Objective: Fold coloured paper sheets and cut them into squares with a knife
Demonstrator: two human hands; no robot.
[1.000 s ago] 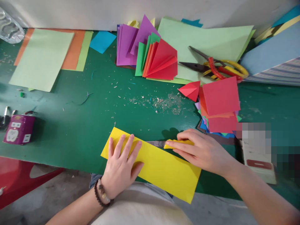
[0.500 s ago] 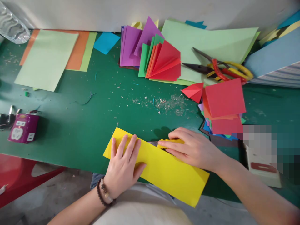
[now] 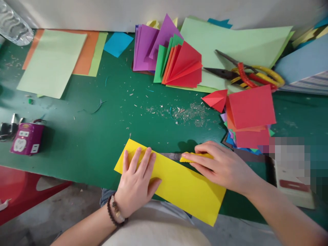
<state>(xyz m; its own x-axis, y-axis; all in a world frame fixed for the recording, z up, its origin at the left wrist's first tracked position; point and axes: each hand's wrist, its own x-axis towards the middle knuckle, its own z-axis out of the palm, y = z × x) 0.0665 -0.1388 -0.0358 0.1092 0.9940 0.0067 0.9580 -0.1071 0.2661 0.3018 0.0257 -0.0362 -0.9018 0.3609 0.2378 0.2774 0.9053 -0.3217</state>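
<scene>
"Yellow paper [image 3: 189,191], a long strip, right?"

"Yes, lying at a slant at the near edge of the green table [image 3: 102,143], with its lower right corner poking out past the tabletop."

"What's the left hand [image 3: 137,182] doing?"

"Lying flat on the strip's left part, fingers slightly spread, thumb out to the side. It isn't gripping anything."

"And the right hand [image 3: 220,164]?"

"Curled closed around a yellow-handled cutter [image 3: 201,155], forefinger stretched along the handle. The blade [image 3: 171,156] points left and meets the paper's far edge; whether its tip sits under the sheet or inside a fold, I can't tell from here."

"What's about them?"

"Pale crumbs [image 3: 192,114] beyond the blade, and red squares [image 3: 252,106] stacked beyond the right hand, with a folded red piece [image 3: 216,101] at the stack's left. Behind those lie tools with red and yellow handles [image 3: 246,75]."
</scene>
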